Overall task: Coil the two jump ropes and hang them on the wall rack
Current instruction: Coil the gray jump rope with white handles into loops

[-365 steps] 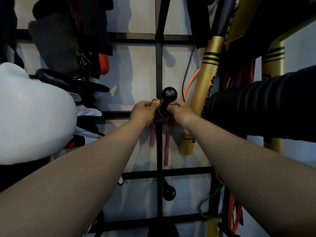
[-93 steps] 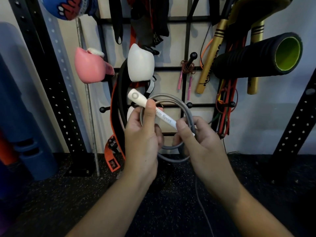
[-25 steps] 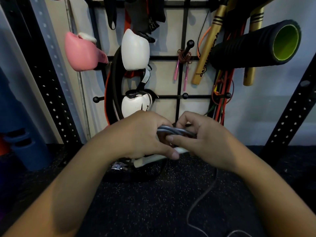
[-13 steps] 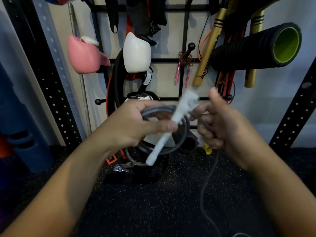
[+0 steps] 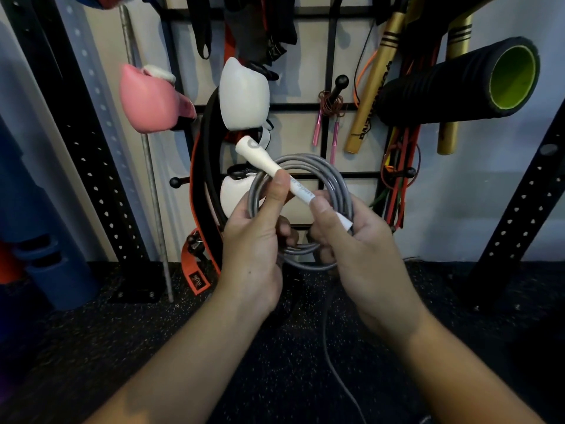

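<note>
The grey jump rope is looped in a coil in front of the wall rack, its white handle slanting toward 10 o'clock. The left hand holds coil and handle, thumb pressing the handle, while the right hand pinches the handle's lower end. The cord looks light, smooth and springy, likely to unwind, so hold where the loops cross; a loose tail trails toward 6 o'clock.

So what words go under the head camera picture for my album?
Both hands, left hand and right hand, hold a coiled grey jump rope by the wall rack.
</note>
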`<control>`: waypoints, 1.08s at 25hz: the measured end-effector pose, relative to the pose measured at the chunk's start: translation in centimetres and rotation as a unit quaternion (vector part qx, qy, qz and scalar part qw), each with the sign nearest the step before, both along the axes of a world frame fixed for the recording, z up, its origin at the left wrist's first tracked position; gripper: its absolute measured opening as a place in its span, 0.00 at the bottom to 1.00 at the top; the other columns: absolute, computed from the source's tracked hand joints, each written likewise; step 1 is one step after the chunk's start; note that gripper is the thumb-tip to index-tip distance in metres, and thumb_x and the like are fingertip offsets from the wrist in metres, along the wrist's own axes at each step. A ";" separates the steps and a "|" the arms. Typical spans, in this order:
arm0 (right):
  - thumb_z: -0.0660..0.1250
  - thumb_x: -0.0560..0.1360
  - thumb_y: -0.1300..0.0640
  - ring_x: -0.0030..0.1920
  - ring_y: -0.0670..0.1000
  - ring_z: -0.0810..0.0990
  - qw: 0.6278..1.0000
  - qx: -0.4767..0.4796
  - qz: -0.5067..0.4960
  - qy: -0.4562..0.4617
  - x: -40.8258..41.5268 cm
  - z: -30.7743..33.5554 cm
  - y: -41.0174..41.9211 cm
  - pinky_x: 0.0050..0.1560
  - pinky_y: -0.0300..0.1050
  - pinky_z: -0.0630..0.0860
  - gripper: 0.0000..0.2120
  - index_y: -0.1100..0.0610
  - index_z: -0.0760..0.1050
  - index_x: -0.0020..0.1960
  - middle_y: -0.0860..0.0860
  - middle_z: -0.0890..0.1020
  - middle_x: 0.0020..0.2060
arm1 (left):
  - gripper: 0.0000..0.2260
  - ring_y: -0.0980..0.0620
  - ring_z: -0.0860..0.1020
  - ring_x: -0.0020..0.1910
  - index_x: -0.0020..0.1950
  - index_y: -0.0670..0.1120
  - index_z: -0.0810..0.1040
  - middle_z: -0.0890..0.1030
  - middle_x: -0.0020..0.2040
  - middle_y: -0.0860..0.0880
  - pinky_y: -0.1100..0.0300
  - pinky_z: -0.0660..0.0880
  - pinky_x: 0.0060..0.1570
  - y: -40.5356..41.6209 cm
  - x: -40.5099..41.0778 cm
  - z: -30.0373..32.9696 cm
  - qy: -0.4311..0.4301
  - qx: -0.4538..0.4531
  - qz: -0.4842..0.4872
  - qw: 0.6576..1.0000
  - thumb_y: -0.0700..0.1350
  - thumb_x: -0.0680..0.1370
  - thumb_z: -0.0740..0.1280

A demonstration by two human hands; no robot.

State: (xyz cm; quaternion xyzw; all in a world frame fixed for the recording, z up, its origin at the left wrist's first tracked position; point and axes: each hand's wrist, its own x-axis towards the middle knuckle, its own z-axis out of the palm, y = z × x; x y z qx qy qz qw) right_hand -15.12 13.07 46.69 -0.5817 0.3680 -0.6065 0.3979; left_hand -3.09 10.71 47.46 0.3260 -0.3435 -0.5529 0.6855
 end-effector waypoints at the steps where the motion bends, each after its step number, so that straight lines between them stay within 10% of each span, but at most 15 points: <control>1: 0.65 0.80 0.46 0.30 0.42 0.69 1.000 0.005 0.004 0.026 -0.7 0.2 -0.3 0.31 0.36 0.67 0.12 0.53 0.81 0.53 0.43 0.73 0.29 | 0.24 0.58 0.75 0.29 0.62 0.47 0.81 0.82 0.51 0.49 0.61 0.74 0.33 -0.2 0.4 0.1 -0.015 -0.015 0.000 1.000 0.54 0.68 0.76; 6: 0.61 0.75 0.35 0.28 0.46 0.66 0.964 0.017 0.024 0.264 -4.9 2.5 -0.9 0.29 0.42 0.64 0.20 0.49 0.82 0.45 0.44 0.72 0.27 | 0.33 0.59 0.80 0.62 0.72 0.54 0.71 0.81 0.64 0.55 0.55 0.76 0.63 -1.2 5.2 2.3 -0.287 -0.167 0.118 0.936 0.58 0.70 0.78; 12: 0.58 0.73 0.30 0.32 0.46 0.77 0.911 0.001 0.102 0.401 -4.6 2.8 -0.1 0.33 0.48 0.73 0.23 0.47 0.81 0.46 0.50 0.80 0.32 | 0.21 0.58 0.85 0.49 0.58 0.56 0.82 0.87 0.49 0.56 0.51 0.81 0.56 1.2 4.6 4.3 -0.636 -0.158 -0.182 0.733 0.62 0.69 0.77; 16: 0.58 0.77 0.35 0.26 0.44 0.73 0.939 -0.005 0.037 0.342 -4.1 2.3 -0.5 0.30 0.39 0.70 0.19 0.50 0.74 0.46 0.48 0.76 0.26 | 0.11 0.51 0.77 0.24 0.45 0.45 0.82 0.79 0.27 0.50 0.58 0.78 0.29 1.3 3.2 2.8 -0.541 -0.033 -0.298 0.786 0.53 0.75 0.75; 23: 0.59 0.83 0.44 0.27 0.41 0.70 0.961 -0.035 -0.024 0.274 -3.7 1.8 -1.3 0.30 0.34 0.66 0.21 0.58 0.75 0.42 0.45 0.72 0.27 | 0.17 0.55 0.64 0.23 0.51 0.40 0.81 0.70 0.28 0.52 0.62 0.61 0.22 0.4 3.3 2.1 -0.475 -0.043 -0.320 0.819 0.55 0.76 0.72; 27: 0.58 0.85 0.44 0.31 0.49 0.78 0.956 -0.048 -0.038 0.288 -3.3 1.2 -1.5 0.35 0.48 0.75 0.22 0.57 0.77 0.40 0.50 0.81 0.29 | 0.14 0.54 0.64 0.23 0.45 0.46 0.83 0.70 0.27 0.52 0.62 0.61 0.22 0.1 2.8 1.4 -0.491 -0.074 -0.303 0.814 0.58 0.74 0.71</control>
